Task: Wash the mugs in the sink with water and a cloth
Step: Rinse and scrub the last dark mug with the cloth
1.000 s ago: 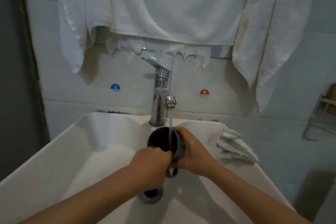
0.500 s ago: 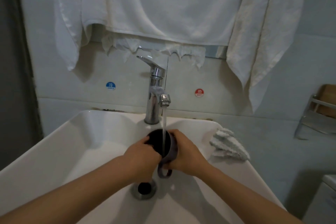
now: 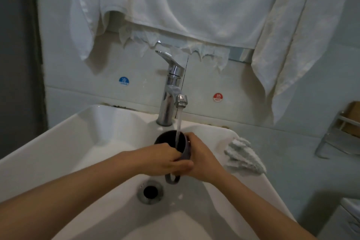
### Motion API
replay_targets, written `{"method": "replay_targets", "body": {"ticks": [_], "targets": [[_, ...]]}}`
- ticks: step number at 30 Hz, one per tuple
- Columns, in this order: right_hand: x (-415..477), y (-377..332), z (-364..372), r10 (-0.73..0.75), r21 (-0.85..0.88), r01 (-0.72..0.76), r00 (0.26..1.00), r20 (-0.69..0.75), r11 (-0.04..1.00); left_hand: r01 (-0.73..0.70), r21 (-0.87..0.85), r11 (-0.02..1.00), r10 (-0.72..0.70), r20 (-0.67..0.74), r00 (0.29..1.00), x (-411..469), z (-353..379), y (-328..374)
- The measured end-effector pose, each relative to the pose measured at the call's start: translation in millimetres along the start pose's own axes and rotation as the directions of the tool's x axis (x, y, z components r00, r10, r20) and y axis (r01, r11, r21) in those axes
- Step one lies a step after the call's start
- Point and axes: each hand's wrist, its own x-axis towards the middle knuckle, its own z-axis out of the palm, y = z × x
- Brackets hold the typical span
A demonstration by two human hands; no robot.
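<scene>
Mug [image 3: 169,141] under running tap [image 3: 171,91], both hands on it, over the sink [image 3: 58,132].
Left hand [image 3: 165,159] grips the mug's near wall; right hand [image 3: 202,163] wraps its right side. Water stream [image 3: 178,126] falls into the mouth, handle hanging toward the drain [image 3: 150,192]. Pale cloth [image 3: 245,156] lies on the sink's right rim.

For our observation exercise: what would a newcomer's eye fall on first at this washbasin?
The left hand and right hand hold a dark mug over the sink, under water running from the tap. White towels hang on the wall above, and a pale crumpled cloth lies at the sink's right edge.
</scene>
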Motion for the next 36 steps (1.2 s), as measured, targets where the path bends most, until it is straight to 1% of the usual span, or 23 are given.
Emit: {"method": "replay_targets", "body": {"ticks": [2, 3, 5, 7, 11, 14, 16, 17, 18, 19, 20, 22, 23, 24, 25, 27, 28, 30, 32, 33, 34, 35, 36], "targets": [[1.2, -2.3, -0.5, 0.021, 0.050, -0.022, 1.000, 0.022, 0.998, 0.002, 0.122, 0.993, 0.009, -0.090, 0.996, 1.1, -1.5, 1.4], [1.0, -2.5, -1.4, 0.028, 0.085, -0.033, 0.998, 0.058, 0.996, -0.002, 0.162, 0.987, 0.019, -0.101, 0.995, 1.6, -1.6, 1.2], [0.1, 0.4, -5.5, -0.006, 0.179, -0.027, 0.983, 0.181, 0.984, -0.041, 0.194, 0.980, 0.059, -0.091, 0.994, -0.6, -1.5, -2.2], [-1.1, 4.5, -14.5, -0.049, 0.240, -0.009, 0.971, 0.235, 0.971, -0.073, 0.281, 0.957, 0.091, -0.053, 0.994, -4.4, -5.5, -3.5], [-2.1, 2.7, -29.7, -0.050, 0.272, -0.006, 0.978, 0.200, 0.962, -0.171, 0.364, 0.916, 0.187, -0.008, 0.982, -1.1, -10.0, -8.6], [-2.7, -2.3, -22.8, -0.021, 0.234, -0.013, 0.990, 0.141, 0.972, -0.046, 0.390, 0.920, 0.054, -0.011, 0.998, -0.1, -8.1, -15.0], [-3.4, -7.3, -12.2, -0.012, 0.185, -0.009, 0.994, 0.111, 0.983, -0.005, 0.281, 0.960, 0.000, 0.017, 1.000, -0.7, -5.5, -8.6], [-3.2, -8.4, -6.5, -0.017, 0.157, 0.001, 0.995, 0.102, 0.988, 0.013, 0.137, 0.991, -0.017, 0.033, 0.999, 0.5, -3.4, -4.9], [-3.6, -10.2, -1.0, -0.027, 0.130, 0.014, 0.995, 0.099, 0.991, 0.044, -0.053, 0.998, -0.042, 0.047, 0.998, 1.0, -2.5, -0.8], [-4.5, -12.6, 2.9, -0.037, 0.103, 0.027, 0.995, 0.096, 0.994, 0.087, -0.223, 0.971, -0.076, 0.057, 0.995, 3.1, -1.8, 2.3], [-4.9, -13.8, 6.1, -0.044, 0.086, 0.036, 0.995, 0.086, 0.996, 0.118, -0.358, 0.926, -0.120, 0.016, 0.993, 6.8, -0.2, 1.0], [-3.8, -13.1, 10.8, -0.050, 0.094, 0.043, 0.997, 0.067, 0.995, 0.181, -0.521, 0.834, -0.273, -0.106, 0.956, 14.8, 2.3, -2.6], [-3.3, -12.3, 11.9, -0.046, 0.110, 0.039, 0.997, 0.063, 0.993, 0.205, -0.567, 0.798, -0.335, -0.134, 0.933, 16.9, 3.9, -3.1], [-2.5, -11.1, 12.5, -0.039, 0.110, 0.033, 0.997, 0.060, 0.993, 0.211, -0.553, 0.806, -0.343, -0.146, 0.928, 16.4, 5.4, -0.6], [-2.0, -10.5, 11.6, -0.038, 0.090, 0.033, 0.998, 0.053, 0.995, 0.200, -0.477, 0.856, -0.299, -0.140, 0.944, 14.1, 6.2, 4.1], [-0.2, -7.4, 7.4, -0.043, 0.036, 0.042, 0.999, 0.032, 0.998, 0.131, -0.243, 0.961, -0.154, -0.080, 0.985, 5.6, 6.0, 11.0], [0.4, -6.0, 3.5, -0.042, 0.031, 0.042, 0.999, 0.030, 0.999, 0.088, -0.130, 0.988, -0.093, -0.037, 0.995, 1.0, 4.1, 12.7], [0.9, -2.7, -2.9, -0.023, 0.053, 0.021, 0.999, 0.040, 0.998, 0.095, 0.060, 0.994, -0.097, 0.031, 0.995, -2.7, 0.5, 10.6], [1.0, -2.4, -4.8, -0.025, 0.065, 0.023, 0.999, 0.032, 0.998, 0.152, 0.246, 0.957, -0.163, 0.023, 0.986, -3.8, -1.6, 9.7], [0.7, -2.6, -3.9, -0.026, 0.072, 0.024, 0.999, 0.019, 0.997, 0.156, 0.300, 0.941, -0.168, 0.015, 0.986, -5.0, -1.6, 9.0], [0.5, -2.5, -1.7, -0.023, 0.067, 0.022, 1.000, 0.015, 0.998, 0.150, 0.267, 0.952, -0.165, 0.031, 0.986, -3.1, -1.0, 7.9], [-0.3, -4.2, 0.6, -0.029, 0.061, 0.028, 0.999, 0.016, 0.998, 0.138, 0.152, 0.979, -0.148, 0.058, 0.987, -1.6, -1.5, 7.7], [-1.2, -4.5, 2.5, -0.032, 0.038, 0.031, 0.999, 0.031, 0.999, 0.151, -0.045, 0.988, -0.148, 0.060, 0.987, -0.7, -2.3, 9.7]]}}
